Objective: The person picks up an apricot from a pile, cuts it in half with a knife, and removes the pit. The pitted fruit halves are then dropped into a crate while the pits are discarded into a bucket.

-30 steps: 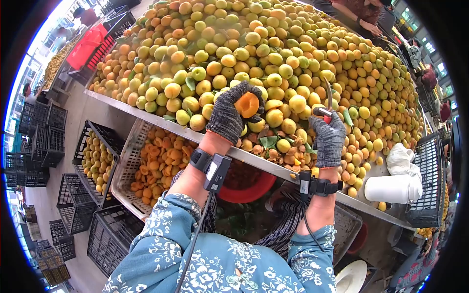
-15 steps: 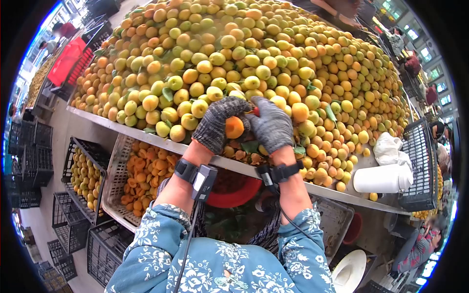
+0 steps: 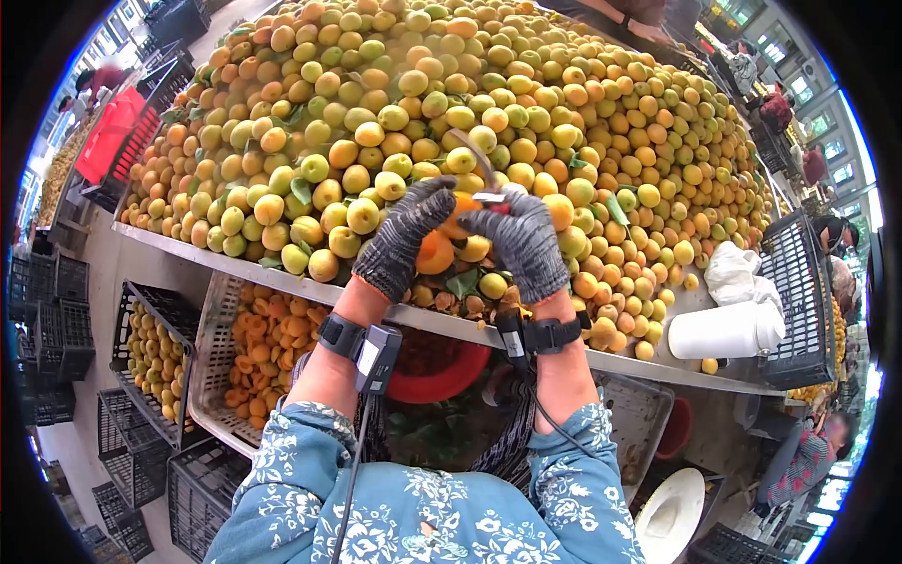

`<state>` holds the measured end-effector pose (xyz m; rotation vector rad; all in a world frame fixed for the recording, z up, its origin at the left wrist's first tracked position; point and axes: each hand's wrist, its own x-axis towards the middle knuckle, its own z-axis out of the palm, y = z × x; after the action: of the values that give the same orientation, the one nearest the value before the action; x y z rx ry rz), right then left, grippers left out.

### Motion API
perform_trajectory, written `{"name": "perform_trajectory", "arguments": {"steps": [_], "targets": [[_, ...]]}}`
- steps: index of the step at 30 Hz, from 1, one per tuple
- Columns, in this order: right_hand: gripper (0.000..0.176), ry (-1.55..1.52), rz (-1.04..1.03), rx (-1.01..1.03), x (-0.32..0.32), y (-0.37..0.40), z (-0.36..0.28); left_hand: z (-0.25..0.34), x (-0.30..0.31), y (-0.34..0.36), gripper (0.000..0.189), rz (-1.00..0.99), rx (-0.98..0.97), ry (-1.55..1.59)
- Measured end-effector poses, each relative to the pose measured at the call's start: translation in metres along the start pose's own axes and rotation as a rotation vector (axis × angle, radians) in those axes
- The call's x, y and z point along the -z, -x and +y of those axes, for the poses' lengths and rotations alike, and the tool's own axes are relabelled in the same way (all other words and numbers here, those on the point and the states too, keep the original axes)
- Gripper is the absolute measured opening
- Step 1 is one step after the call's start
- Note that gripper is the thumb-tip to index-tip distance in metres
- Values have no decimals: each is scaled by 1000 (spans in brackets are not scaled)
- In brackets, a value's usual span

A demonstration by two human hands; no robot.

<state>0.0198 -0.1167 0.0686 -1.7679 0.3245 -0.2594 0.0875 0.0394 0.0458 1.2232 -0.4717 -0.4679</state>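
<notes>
Both hands wear dark grey knit gloves and meet over the near edge of a large heap of yellow-orange apricots (image 3: pixel 338 155). My left hand (image 3: pixel 406 240) has its fingers closed on an orange apricot (image 3: pixel 459 209), which sits between the two hands. Another orange apricot (image 3: pixel 435 253) shows just under its palm. In my right hand (image 3: pixel 528 246) is a small knife (image 3: pixel 486 169) with a red handle, its thin curved blade pointing up and away over the heap. The right thumb reaches toward the apricot in the left hand.
A metal table edge (image 3: pixel 254 274) runs below the heap. Under it are a crate of apricot halves (image 3: pixel 268 338), a red basin (image 3: pixel 437 381) and black crates (image 3: pixel 211 484). A white container (image 3: pixel 719 331) lies at right. Another person's hand (image 3: pixel 648 33) is across the heap.
My hands have moved slightly apart. The knife blade, hidden before, now shows pointing upward, and orange apricot shows between the fingertips. The whole view has shifted a little.
</notes>
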Motion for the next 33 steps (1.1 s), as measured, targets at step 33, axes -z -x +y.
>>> {"name": "perform_trajectory", "arguments": {"steps": [33], "targets": [[51,-622,-167,109,2,34,-32,70,21,34,63,-110,306,91]]}}
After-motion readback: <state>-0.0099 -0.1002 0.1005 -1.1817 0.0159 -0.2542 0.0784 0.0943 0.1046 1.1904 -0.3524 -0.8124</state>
